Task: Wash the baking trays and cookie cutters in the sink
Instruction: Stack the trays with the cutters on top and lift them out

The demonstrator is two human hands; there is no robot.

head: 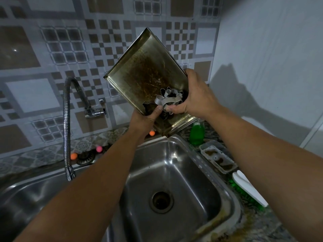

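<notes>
A stained metal baking tray is held tilted above the steel sink, its lower corner pointing down; a thin stream of water runs off that corner into the basin. A second tray edge shows behind it. My left hand grips the tray's lower left edge, thumb on top. My right hand grips the right edge and its thumb pins several metal cookie cutters against the tray's surface.
A flexible chrome faucet hangs left of the basin over the drainboard. On the right counter stand a green dish-soap bottle, a dirty soap tray and a white-handled brush. A tiled wall is close behind.
</notes>
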